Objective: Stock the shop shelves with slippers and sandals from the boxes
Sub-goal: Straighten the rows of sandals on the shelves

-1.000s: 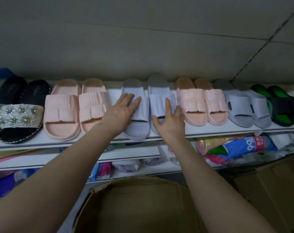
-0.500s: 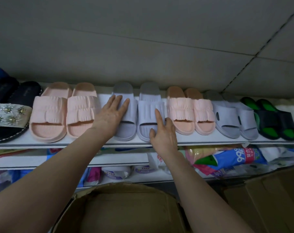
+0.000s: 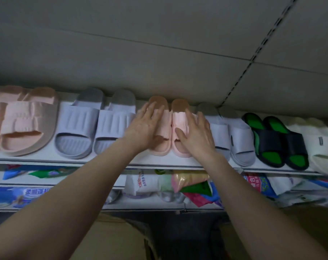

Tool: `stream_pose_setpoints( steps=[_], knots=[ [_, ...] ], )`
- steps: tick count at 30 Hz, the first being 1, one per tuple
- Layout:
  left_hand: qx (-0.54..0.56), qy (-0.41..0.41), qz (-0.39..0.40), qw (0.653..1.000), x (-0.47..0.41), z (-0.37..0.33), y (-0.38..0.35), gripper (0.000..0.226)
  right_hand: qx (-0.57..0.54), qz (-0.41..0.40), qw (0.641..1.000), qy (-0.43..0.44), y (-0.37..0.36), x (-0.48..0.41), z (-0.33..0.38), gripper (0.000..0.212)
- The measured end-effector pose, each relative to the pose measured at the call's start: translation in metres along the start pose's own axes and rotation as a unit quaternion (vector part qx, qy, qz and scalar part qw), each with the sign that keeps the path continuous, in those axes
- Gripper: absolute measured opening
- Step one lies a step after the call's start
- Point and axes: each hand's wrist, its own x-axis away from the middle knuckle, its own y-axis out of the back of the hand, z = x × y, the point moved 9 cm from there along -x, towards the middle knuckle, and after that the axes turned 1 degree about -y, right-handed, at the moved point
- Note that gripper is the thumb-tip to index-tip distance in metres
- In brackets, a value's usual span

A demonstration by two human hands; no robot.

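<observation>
A row of slipper pairs lines the white top shelf (image 3: 95,162). My left hand (image 3: 144,128) lies flat, fingers apart, on the left slipper of a small pink pair (image 3: 178,132). My right hand (image 3: 196,132) rests open on the right slipper of that pair. Left of them sits a lilac-grey pair (image 3: 95,126), and further left a larger pink pair (image 3: 24,124). On the right come a grey pair (image 3: 238,139), a black and green pair (image 3: 277,141) and a cream slipper (image 3: 321,145).
Bagged goods (image 3: 184,182) fill the lower shelves under the slippers. An open cardboard box (image 3: 122,239) stands below at the bottom centre, and another box edge (image 3: 313,222) shows at the lower right. A grey panelled wall rises behind the shelf.
Both hands left the lilac-grey pair and shifted right onto the small pink pair. The view has also swung right, so the black flowered sandals at far left are out of sight.
</observation>
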Motion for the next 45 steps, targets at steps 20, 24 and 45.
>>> stream_pose_setpoints(
  steps=[20,24,45],
  knots=[
    [-0.017,-0.011,0.02,1.0,0.037,-0.018,0.001,0.084,-0.051,0.017,0.998,0.044,-0.002,0.041,-0.002,0.063],
    [-0.006,-0.063,-0.039,0.997,0.04,-0.062,0.012,0.076,-0.046,-0.082,0.995,0.027,0.034,0.068,-0.062,0.06],
    [-0.032,-0.061,0.01,0.998,-0.047,-0.182,-0.06,0.068,0.012,-0.033,0.997,0.067,0.035,0.01,-0.177,0.067]
  ],
)
